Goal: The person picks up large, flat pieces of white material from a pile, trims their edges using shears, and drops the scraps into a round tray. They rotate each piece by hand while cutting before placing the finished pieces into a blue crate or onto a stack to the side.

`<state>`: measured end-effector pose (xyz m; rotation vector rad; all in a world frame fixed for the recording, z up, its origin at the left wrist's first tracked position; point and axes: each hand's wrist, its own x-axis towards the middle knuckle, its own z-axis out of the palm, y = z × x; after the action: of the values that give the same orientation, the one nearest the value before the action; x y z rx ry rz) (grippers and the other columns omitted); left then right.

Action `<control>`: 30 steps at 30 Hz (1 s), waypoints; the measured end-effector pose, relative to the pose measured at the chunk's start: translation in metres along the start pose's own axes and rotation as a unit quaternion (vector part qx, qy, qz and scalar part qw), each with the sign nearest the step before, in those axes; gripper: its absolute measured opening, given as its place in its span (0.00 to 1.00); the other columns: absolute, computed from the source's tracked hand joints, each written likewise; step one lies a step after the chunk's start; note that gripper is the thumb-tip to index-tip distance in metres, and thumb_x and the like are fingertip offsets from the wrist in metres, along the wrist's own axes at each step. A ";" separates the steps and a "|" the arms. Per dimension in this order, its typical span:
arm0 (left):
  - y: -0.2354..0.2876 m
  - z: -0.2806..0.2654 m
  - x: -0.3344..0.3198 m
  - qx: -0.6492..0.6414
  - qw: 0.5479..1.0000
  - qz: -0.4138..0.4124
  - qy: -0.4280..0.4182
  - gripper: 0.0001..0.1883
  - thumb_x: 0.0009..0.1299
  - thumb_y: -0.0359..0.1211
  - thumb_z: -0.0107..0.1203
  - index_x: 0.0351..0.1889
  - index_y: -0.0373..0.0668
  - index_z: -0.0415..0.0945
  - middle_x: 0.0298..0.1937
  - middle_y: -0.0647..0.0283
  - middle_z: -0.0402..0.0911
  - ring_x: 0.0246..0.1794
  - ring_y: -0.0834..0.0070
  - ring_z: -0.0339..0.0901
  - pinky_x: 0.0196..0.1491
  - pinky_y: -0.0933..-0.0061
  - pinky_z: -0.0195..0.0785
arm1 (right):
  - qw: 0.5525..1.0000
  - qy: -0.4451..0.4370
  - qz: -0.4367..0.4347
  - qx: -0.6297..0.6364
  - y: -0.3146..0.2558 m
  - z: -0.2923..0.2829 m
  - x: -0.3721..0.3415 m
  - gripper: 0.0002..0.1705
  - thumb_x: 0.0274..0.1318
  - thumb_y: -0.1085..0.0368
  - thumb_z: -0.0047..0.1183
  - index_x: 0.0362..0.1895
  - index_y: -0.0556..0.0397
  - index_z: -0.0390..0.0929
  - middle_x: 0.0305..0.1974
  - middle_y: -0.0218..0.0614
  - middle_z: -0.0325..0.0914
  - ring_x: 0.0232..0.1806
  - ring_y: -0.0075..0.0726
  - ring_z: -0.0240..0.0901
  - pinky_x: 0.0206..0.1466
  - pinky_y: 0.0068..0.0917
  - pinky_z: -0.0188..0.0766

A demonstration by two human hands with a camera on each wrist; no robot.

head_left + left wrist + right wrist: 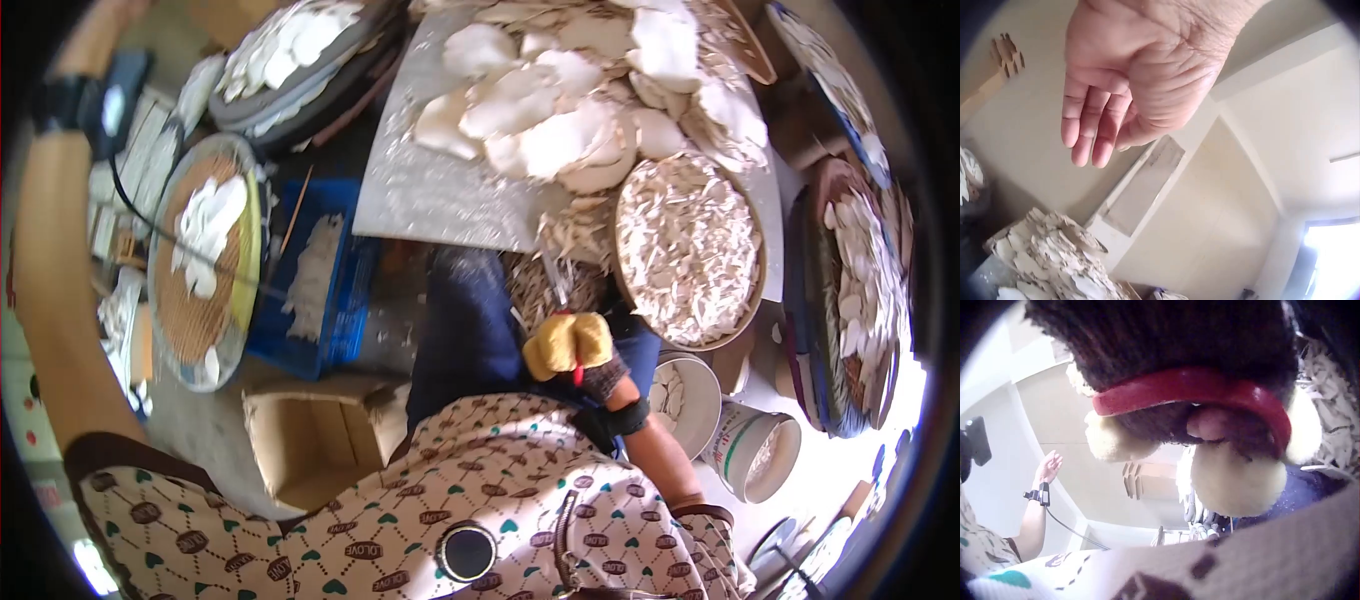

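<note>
My bare left hand (1141, 69) is raised at the left, its fingers relaxed and holding nothing; the right wrist view also shows this hand (1050, 467) in the air. Before my lap, my right hand (570, 348) wears a dark knit glove with yellow padded finger covers and grips a red-handled tool (578, 376), whose metal end (553, 282) points to the board. Up close, the red handle (1191, 384) curves across the dark glove (1166, 344). White slabs (560, 110) and an oval tray of chips (688, 250) lie just beyond the right hand.
A grey board (400, 200) carries the slabs. To the left are a round woven tray (185, 320), a blue crate (345, 325) and an open cardboard box (320, 435). White buckets (745, 465) stand at the right, near stacked trays (855, 290) of pieces.
</note>
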<state>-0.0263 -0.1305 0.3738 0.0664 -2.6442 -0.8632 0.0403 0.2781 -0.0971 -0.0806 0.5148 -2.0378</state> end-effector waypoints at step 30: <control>-0.127 0.286 -0.124 -0.334 0.917 -0.172 0.132 0.12 0.69 0.28 0.45 0.48 0.34 0.69 0.40 0.58 0.78 0.40 0.70 0.77 0.43 0.69 0.71 | 0.984 0.084 -0.010 -0.158 -0.012 -0.002 0.000 0.14 0.53 0.67 0.54 0.44 0.56 0.73 0.41 0.34 0.76 0.44 0.30 0.73 0.50 0.28 0.70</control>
<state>-0.0180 -0.0537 0.0457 0.4456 -1.9910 -1.6939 0.0300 0.2839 -0.0942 -0.1042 0.9449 -1.9758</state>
